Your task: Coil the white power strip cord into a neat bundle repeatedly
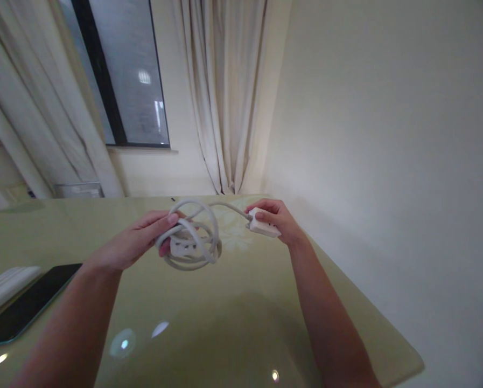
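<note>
Evidently, both arms stretch forward over a green table.
Left hand pinches a coiled white cable, thumb uppermost; right hand, spaced apart, pinches the white block at its end. The table's right edge slants beside the wall; its far edge lies before a curtain.

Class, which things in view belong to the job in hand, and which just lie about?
In use: coiled cable (left hand); slotted white piece amid its loops; white block (right hand).
Lying about: black flat object; white object beside it.
</note>
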### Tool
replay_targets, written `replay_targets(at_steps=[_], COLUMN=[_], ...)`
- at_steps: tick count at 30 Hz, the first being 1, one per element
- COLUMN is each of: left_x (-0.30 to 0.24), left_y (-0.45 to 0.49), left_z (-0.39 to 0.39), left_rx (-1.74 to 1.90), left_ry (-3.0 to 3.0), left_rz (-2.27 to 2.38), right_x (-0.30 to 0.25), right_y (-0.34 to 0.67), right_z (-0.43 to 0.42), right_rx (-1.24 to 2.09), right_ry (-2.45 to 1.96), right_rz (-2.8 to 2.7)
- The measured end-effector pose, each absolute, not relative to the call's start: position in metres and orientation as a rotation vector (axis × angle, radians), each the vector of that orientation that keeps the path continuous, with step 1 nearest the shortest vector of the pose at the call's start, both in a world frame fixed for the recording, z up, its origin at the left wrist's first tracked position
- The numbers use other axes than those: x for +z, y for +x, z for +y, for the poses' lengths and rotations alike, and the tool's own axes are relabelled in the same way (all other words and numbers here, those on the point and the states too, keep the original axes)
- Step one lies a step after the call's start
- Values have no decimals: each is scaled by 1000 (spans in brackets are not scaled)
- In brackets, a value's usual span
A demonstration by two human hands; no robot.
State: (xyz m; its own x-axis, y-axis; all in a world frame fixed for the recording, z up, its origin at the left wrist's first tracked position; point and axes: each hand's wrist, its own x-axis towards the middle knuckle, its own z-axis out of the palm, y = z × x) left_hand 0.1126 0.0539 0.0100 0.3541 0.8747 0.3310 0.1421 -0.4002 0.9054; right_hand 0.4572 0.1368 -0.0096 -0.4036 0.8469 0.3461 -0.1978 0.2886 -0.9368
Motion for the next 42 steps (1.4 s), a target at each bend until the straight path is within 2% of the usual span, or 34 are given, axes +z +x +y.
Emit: replay_targets(at_steps=[8, 33, 42], left_x=[9, 10, 19], left_y=[109, 110, 112], left_z=[61, 55, 55], left_rx=[1304, 1177, 1024], left_ry=[1720, 1797, 1970], left_rz=[983, 927, 1035], right_x=[5, 23, 30], right_y=[473, 478, 483], right_z=[123, 104, 101], right_rx=[1191, 1087, 995], right_ry=[-707, -750, -742], right_rz=[-1722, -1848, -1896])
